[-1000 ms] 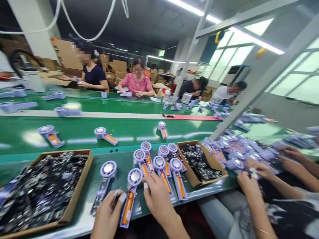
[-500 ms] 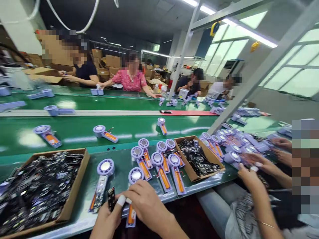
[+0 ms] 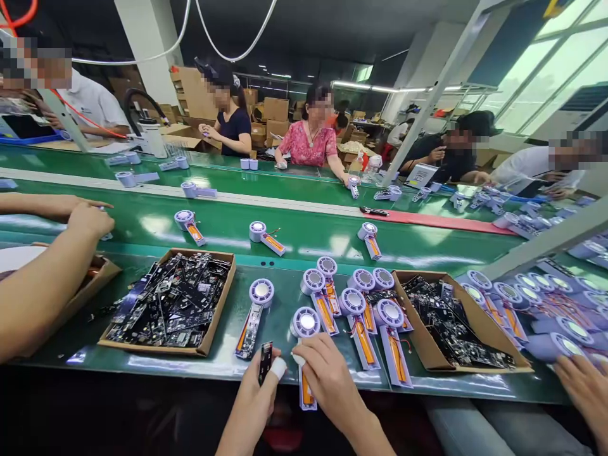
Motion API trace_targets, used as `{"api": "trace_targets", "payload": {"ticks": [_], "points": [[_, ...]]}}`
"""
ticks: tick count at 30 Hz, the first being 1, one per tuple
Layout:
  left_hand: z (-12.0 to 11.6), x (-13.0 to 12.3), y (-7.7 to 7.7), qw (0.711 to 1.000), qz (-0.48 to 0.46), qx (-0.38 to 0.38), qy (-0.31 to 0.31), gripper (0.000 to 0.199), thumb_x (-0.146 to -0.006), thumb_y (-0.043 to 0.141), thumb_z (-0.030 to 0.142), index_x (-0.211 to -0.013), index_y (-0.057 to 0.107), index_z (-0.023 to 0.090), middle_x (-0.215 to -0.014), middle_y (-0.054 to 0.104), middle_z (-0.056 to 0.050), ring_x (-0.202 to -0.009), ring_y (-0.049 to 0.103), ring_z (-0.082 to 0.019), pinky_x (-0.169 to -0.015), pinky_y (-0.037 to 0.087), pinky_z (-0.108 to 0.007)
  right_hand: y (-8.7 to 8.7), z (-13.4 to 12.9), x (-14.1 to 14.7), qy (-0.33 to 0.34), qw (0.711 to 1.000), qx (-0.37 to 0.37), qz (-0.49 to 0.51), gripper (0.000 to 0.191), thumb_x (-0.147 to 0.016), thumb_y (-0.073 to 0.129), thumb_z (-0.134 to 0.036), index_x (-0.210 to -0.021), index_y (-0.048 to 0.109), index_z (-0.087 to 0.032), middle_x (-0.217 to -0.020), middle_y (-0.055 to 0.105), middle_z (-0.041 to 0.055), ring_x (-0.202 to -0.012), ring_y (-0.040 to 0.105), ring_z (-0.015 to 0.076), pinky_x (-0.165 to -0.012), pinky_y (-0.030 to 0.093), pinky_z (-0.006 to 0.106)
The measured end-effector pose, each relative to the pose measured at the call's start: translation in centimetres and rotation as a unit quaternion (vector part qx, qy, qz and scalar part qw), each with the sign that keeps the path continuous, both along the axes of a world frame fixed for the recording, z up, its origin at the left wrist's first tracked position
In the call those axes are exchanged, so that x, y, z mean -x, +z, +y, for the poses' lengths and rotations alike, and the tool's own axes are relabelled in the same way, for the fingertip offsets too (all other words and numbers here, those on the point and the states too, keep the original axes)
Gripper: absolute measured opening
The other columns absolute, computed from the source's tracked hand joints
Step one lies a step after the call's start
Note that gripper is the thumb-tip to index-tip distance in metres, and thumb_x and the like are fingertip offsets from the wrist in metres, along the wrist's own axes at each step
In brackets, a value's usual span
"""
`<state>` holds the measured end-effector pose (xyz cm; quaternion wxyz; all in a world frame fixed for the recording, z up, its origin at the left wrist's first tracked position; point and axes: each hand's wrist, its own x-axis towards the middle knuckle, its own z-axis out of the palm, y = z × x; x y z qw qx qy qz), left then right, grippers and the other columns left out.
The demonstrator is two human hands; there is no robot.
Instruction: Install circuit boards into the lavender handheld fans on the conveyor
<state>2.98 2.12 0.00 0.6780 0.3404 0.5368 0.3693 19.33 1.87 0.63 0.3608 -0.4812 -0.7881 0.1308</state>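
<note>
My left hand (image 3: 251, 396), with a white cot on its thumb, pinches a small black circuit board (image 3: 265, 363) upright above the bench edge. My right hand (image 3: 330, 373) rests on a lilac handheld fan housing (image 3: 306, 380) with an orange battery in its handle, and its fingers cover the upper handle. Several similar fan housings (image 3: 365, 323) lie just to the right of that hand. A cardboard tray of black boards (image 3: 219, 310) sits to the left, and another (image 3: 475, 323) to the right. A co-worker's hand (image 3: 584, 392) reaches in at the lower right.
Another co-worker's arm and hand (image 3: 90, 218) reach in at the left, beside a further tray. Green conveyor belts (image 3: 304, 237) carrying spaced fan units run across the view. Seated workers (image 3: 308, 133) line the far side, with stacked cartons behind them.
The view has swung left, so everything sits further right in the frame. My left hand still holds the black board, and my right hand stays on the fan housing.
</note>
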Motion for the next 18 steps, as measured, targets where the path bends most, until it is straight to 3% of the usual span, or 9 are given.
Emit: {"api": "trace_targets", "payload": {"ticks": [4, 9, 15, 18], "points": [[0.4, 0.3, -0.6, 0.995, 0.080, -0.063, -0.018, 0.043, -0.078, 0.058, 0.058, -0.098, 0.064, 0.020, -0.060, 0.050, 0.005, -0.045, 0.036, -0.009, -0.041, 0.025, -0.020, 0.1, -0.1, 0.4, -0.017, 1.000, 0.007, -0.010, 0.028, -0.089, 0.043, 0.001, -0.105, 0.054, -0.020, -0.101, 0.059, 0.0077, -0.095, 0.050, 0.0236, -0.084, 0.047, 0.042], [1.1, 0.3, 0.3, 0.962, 0.178, -0.198, -0.063, 0.039, -0.084, 0.053, 0.053, -0.070, 0.062, 0.018, -0.061, 0.054, 0.001, -0.059, 0.046, -0.014, -0.054, 0.037, -0.024, 1.1, 0.4, 0.3, -0.009, 0.999, -0.010, -0.031, 0.027, -0.086, 0.045, 0.001, -0.099, 0.053, -0.020, -0.095, 0.060, 0.0062, -0.092, 0.051, 0.0238, -0.083, 0.047, 0.041], [1.1, 0.1, 0.9, 0.937, 0.224, -0.240, -0.122, 0.033, -0.091, 0.044, 0.038, -0.078, 0.066, 0.018, -0.063, 0.059, 0.000, -0.060, 0.048, -0.017, -0.057, 0.037, -0.025, 2.0, 0.6, 0.6, -0.025, 0.996, 0.001, -0.085, 0.025, -0.084, 0.046, 0.001, -0.096, 0.055, -0.019, -0.090, 0.060, 0.0062, -0.089, 0.053, 0.0241, -0.080, 0.048, 0.040], [0.8, 0.3, 0.7, 0.926, 0.235, -0.271, -0.118, 0.031, -0.092, 0.043, 0.035, -0.092, 0.070, 0.019, -0.081, 0.068, -0.007, -0.074, 0.058, -0.023, -0.069, 0.044, -0.029, 2.3, 0.6, 1.0, -0.040, 0.994, 0.005, -0.101, 0.022, -0.084, 0.047, -0.001, -0.093, 0.057, -0.019, -0.088, 0.060, 0.0062, -0.086, 0.053, 0.0237, -0.077, 0.048, 0.039]]}}
